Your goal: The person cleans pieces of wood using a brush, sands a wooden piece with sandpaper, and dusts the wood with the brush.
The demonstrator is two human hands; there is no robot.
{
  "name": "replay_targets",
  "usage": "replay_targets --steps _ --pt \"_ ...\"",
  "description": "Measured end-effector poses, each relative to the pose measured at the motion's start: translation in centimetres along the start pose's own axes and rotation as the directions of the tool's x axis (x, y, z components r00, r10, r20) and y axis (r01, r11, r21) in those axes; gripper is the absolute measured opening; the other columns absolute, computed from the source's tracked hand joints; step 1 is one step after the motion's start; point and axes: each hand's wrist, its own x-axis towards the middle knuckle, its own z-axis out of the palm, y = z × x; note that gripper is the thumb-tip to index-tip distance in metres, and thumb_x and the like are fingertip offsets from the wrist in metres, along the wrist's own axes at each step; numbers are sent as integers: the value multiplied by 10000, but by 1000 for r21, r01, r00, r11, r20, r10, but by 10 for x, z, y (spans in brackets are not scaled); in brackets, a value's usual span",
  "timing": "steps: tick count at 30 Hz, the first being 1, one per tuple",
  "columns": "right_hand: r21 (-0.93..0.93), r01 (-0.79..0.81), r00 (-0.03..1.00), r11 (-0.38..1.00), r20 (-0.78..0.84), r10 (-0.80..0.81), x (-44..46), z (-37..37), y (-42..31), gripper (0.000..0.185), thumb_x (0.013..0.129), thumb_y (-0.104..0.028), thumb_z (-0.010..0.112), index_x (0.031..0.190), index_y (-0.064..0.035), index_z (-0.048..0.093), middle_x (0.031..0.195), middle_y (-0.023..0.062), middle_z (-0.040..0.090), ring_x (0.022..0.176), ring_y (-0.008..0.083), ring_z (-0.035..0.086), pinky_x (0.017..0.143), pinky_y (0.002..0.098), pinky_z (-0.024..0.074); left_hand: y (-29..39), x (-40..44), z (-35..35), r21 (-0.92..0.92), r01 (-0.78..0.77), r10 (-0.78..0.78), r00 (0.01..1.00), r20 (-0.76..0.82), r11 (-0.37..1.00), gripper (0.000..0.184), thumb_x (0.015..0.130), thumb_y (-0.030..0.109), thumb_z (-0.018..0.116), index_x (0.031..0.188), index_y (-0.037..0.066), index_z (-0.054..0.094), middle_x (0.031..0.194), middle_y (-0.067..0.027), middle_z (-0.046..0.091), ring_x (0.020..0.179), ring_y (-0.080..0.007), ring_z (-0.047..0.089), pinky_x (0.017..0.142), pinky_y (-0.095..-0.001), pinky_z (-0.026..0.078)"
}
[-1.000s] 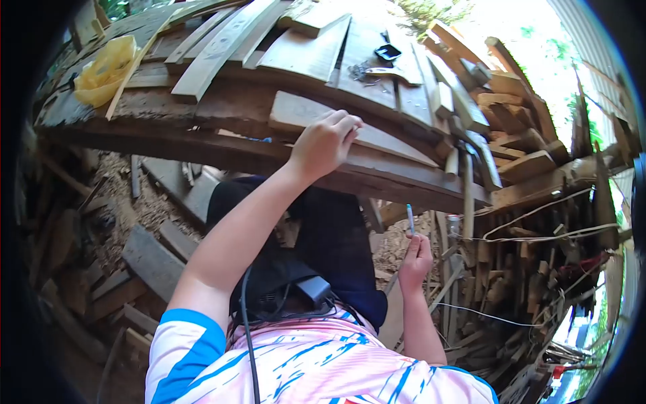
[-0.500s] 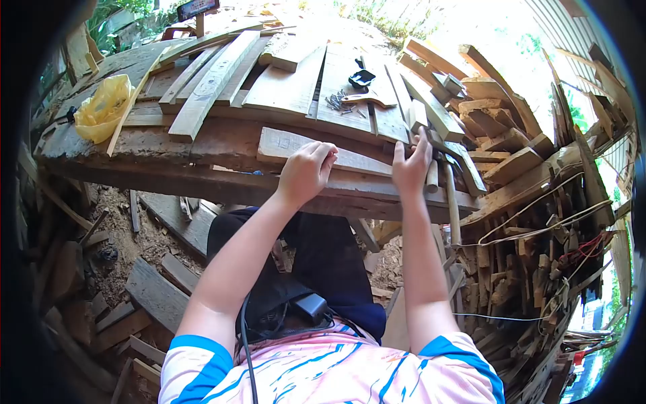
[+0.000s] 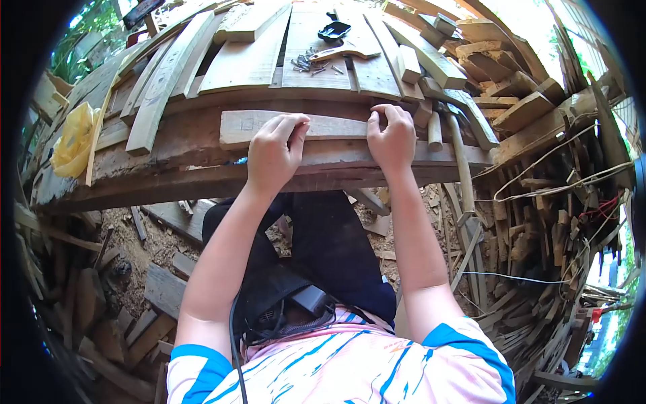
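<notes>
A pale wooden board lies lengthwise along the near side of the rough timber bench. My left hand is over its middle, with thumb and fingers closed in a pinch; whatever is between the fingertips is too small to make out. At the board's right end, my right hand has its fingers bent over and the thumb against the wood. Just beyond, several nails lie loose beside a flat wooden piece with a curved edge and a black holder-like object.
Long wooden handles rest at the bench's right, one jutting past the front edge. Planks cover the bench top. A yellow plastic bag sits at left. Scrap wood is piled at right, with sawdust and offcuts below.
The view has tilted down. My right hand has come back from beyond the board to its right end, its fingers now bent. My left hand stays pinched over the board.
</notes>
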Motion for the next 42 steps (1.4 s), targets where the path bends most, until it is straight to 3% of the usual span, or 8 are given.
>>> replay_targets --steps 8,13,15,18,22,31,38,42 --pt "69 -68 981 995 187 54 -1 -3 0 185 922 -226 643 941 -77 750 946 123 749 955 331 697 893 447 537 2 1 -1 -1 2 -2 1000 1 1000 92 945 94 726 1024 55 750 962 -133 756 883 -314 732 792 -385 563" --pt "122 202 906 972 353 -233 0 -17 -5 572 781 -628 801 1085 -144 781 1070 25 729 1120 253 635 1017 426 475 -4 17 -13 -43 92 -91 996 25 995 105 940 88 733 1036 66 770 931 -121 762 755 -258 713 703 -351 557" --pt "109 185 909 977 359 -212 2 -15 -2 563 780 -618 807 1090 -149 784 1062 19 731 1112 249 635 1018 421 469 -14 23 -21 -5 100 -99 994 51 995 128 945 64 744 1067 45 780 954 -110 779 800 -168 739 722 -288 568" --pt "69 168 913 983 366 -182 2 -13 -1 537 778 -592 820 1098 -162 794 1068 1 737 1116 230 621 1027 407 428 -25 31 -32 8 123 -123 986 110 992 188 948 90 753 1130 57 783 960 -118 783 856 -158 739 780 -284 570" --pt "-6 168 969 986 187 -164 1 -5 2 469 819 -515 819 1115 -152 800 1114 14 744 1168 233 599 1041 422 385 -37 37 -31 -69 232 -216 958 187 970 224 944 110 773 1158 43 778 975 -79 788 897 -102 716 836 -266 557" --pt "-8 65 994 998 94 -64 -2 3 8 248 850 -253 798 1079 -158 801 1205 28 720 1254 275 576 1135 451 378 -30 34 -5 26 173 -175 981 84 985 145 938 139 777 1068 80 799 931 -67 798 807 -127 737 760 -270 565" --pt "-56 109 988 992 118 -102 -1 0 5 324 836 -325 811 1117 -166 789 1224 35 695 1262 270 571 1133 443 376 -32 34 -7 47 145 -147 988 52 988 150 936 204 772 1037 97 803 900 -81 798 786 -187 771 715 -296 580" --pt "-43 136 976 990 177 -126 0 -4 1 407 833 -426 806 1151 -172 778 1226 52 673 1251 261 566 1123 439 372 -19 28 -15 -18 287 -283 952 120 958 181 963 148 760 1109 41 779 940 -79 800 857 -111 744 771 -256 566"
